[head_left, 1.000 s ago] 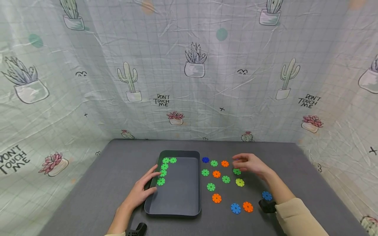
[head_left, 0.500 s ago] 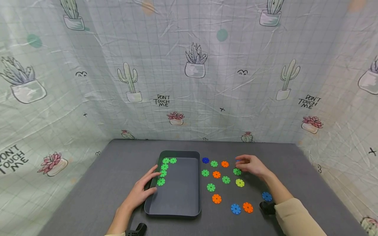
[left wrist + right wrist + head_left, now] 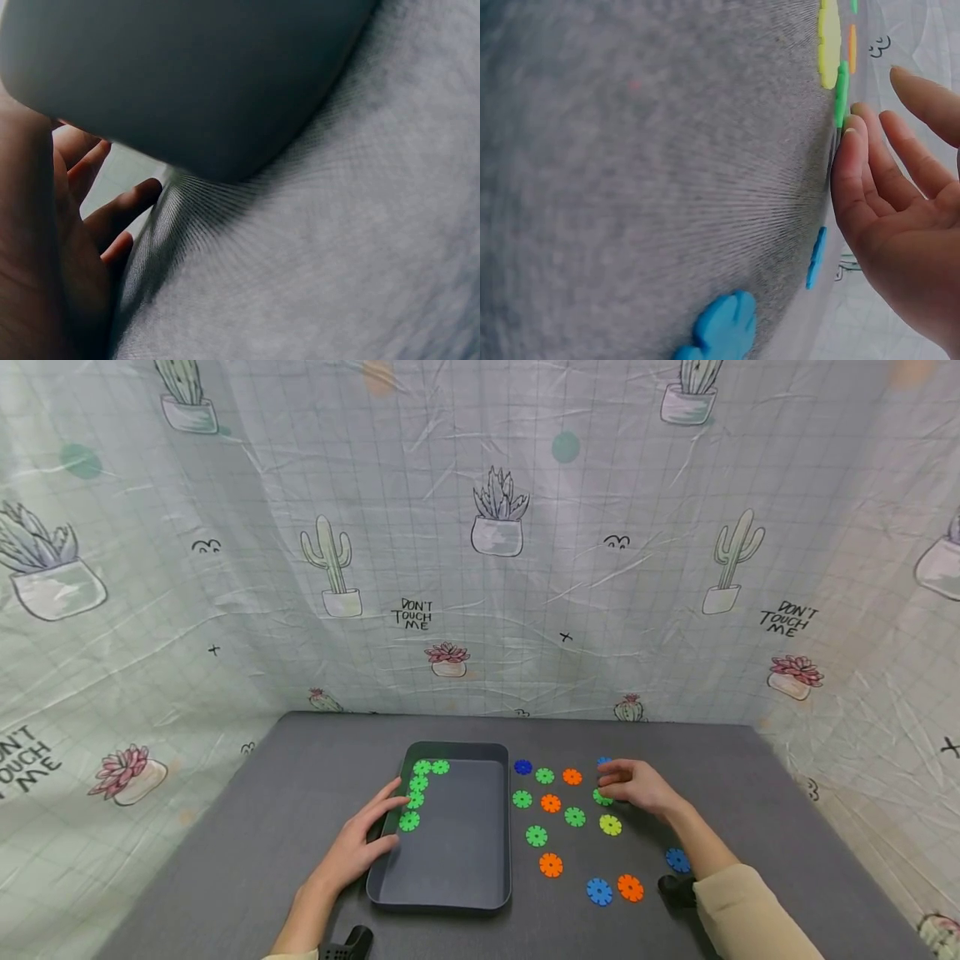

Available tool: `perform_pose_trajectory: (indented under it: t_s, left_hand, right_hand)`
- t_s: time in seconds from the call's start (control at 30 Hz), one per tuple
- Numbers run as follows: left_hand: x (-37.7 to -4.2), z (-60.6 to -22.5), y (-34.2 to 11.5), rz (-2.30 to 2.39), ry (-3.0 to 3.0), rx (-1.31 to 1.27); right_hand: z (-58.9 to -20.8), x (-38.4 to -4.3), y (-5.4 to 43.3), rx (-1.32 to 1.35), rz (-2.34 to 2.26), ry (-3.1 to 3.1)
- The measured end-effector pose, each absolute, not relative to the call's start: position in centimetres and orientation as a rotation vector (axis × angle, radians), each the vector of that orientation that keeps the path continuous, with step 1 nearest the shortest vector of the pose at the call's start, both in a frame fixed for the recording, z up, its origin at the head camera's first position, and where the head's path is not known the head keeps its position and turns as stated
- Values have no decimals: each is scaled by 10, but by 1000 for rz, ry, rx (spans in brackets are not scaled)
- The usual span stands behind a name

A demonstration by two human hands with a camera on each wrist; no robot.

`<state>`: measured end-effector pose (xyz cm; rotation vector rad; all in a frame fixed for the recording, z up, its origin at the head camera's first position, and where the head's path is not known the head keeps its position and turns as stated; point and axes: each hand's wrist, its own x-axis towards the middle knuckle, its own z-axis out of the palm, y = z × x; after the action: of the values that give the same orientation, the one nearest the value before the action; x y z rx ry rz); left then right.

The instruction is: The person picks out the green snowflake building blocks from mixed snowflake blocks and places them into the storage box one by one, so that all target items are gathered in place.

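In the head view my left hand (image 3: 358, 843) rests on the left rim of a dark grey tray (image 3: 450, 895), thumb and a fingertip reaching over the edge. Several green notched plastic discs (image 3: 408, 821) lie along the tray's left side and far corner. My right hand (image 3: 641, 787) is low over the table at the far right, its fingertips right at a green disc (image 3: 841, 94), partly covering it in the head view. A blue disc (image 3: 603, 762) shows just beyond those fingers. A yellow disc (image 3: 611, 825) lies nearer, below the hand.
Between tray and right hand lie loose discs, among them a dark blue one (image 3: 522, 767) and an orange one (image 3: 551, 803). Nearer the front are another blue disc (image 3: 599, 892) and an orange disc (image 3: 631, 887). A printed curtain (image 3: 555, 568) surrounds the grey table (image 3: 247, 860).
My right hand has moved slightly right and closer to me, from over the far blue disc toward the green disc, uncovering more of the blue one. My left hand and the tray have stayed put.
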<state>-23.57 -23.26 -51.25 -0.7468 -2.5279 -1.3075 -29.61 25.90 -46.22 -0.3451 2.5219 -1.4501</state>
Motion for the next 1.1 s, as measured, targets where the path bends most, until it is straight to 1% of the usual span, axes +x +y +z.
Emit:
perform_pose_trajectory:
  t_s: [0.6,1.1]
  left_hand:
    - [-236,-512,-231,-1295,-2514,-759]
    - [-235,-511,-231,-1311,-2515,-749]
  right_hand:
    - [-471,-296,256,-346,-1354,2671]
    - [-468,-292,249,-381,-1338,2683]
